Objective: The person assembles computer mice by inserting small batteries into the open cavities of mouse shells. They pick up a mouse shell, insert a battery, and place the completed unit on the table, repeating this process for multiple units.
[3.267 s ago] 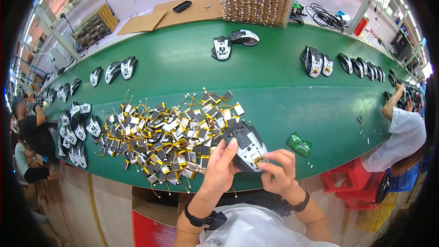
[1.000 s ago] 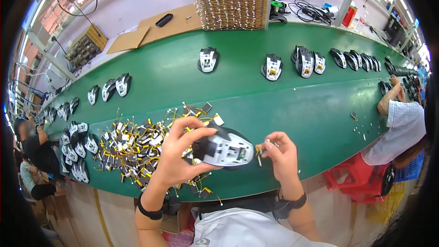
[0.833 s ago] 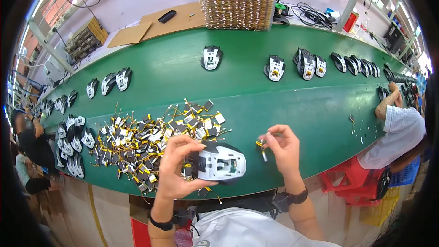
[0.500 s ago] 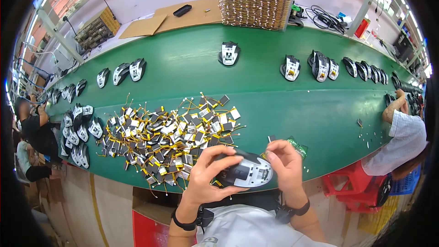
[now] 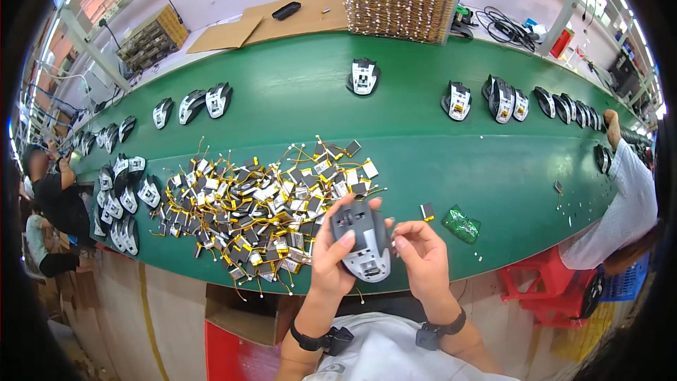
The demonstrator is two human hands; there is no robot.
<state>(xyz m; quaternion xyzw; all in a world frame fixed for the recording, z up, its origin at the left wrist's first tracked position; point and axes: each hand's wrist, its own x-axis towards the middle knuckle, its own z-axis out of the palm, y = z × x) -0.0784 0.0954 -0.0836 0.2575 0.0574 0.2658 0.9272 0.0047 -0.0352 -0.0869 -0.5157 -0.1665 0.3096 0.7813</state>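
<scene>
Left hand [image 5: 331,262]: wrapped around an upturned computer mouse [image 5: 368,248], thumb laid over its dark face, fingertips showing past its far end.
Mouse position: above the bench's near edge, between both hands.
Mouse long axis: mostly away from the wearer, dark end far and leaning left, white end near and slightly right.
Right hand [image 5: 427,262]: thumb and forefinger curled close together just beside the mouse's right edge; cannot tell whether they meet or pinch anything thin.
Key relation: the mouse lies directly left of those right fingertips, its white end nearer the wearer than they are.
Single pouch battery [image 5: 427,209]: flat on the green bench [image 5: 508,169], beyond the right hand, which is nearer; yellow end toward the wearer.
Battery pile [image 5: 247,204]: left of the mouse, nearer the left hand.
Green packet [image 5: 462,224]: right of the single battery, apart from it.
</scene>
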